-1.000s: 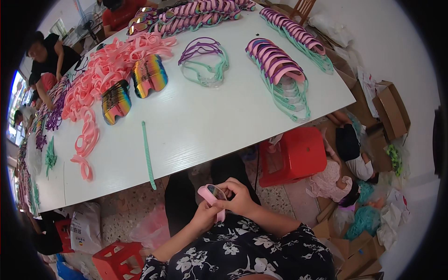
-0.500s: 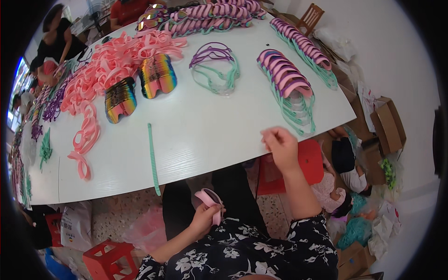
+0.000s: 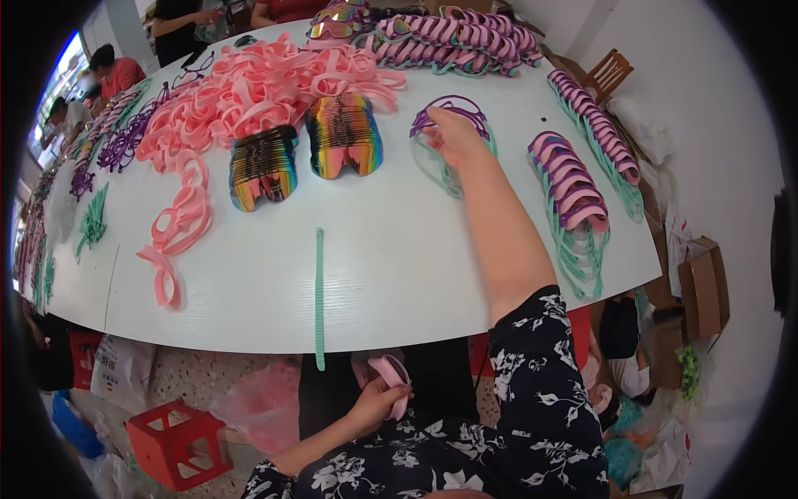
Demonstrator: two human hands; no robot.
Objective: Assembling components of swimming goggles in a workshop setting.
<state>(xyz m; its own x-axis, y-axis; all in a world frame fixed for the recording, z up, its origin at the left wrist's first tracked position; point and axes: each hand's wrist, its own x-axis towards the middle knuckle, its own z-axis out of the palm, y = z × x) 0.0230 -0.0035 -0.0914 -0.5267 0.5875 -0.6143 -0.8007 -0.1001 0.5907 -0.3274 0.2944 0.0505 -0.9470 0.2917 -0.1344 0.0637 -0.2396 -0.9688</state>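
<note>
My left hand [image 3: 378,405], low in front of my lap, is closed around a pink goggle piece [image 3: 391,383] with a dark curved part showing inside it. At arm's length over the table, my right hand [image 3: 459,140] has its fingers bent onto a small set of purple goggle frames [image 3: 475,111] with pale green straps [image 3: 438,170]. The hand and wrist hide part of that set. A flat green ribbed strap [image 3: 319,287] lies on the white table [image 3: 249,291], its near end reaching past the front edge.
Two stacks of rainbow mirrored lenses [image 3: 263,170] [image 3: 343,137] stand beside a heap of pink goggle gaskets [image 3: 241,91]. Rows of assembled goggles [image 3: 573,187] line the right side, with more [image 3: 453,41] at the back. A red stool [image 3: 176,441] is on the floor. Other people sit beyond.
My right hand has gone from near the table's front edge, forward and left, to the purple frames. My left hand still holds the pink piece. The view has shifted.
</note>
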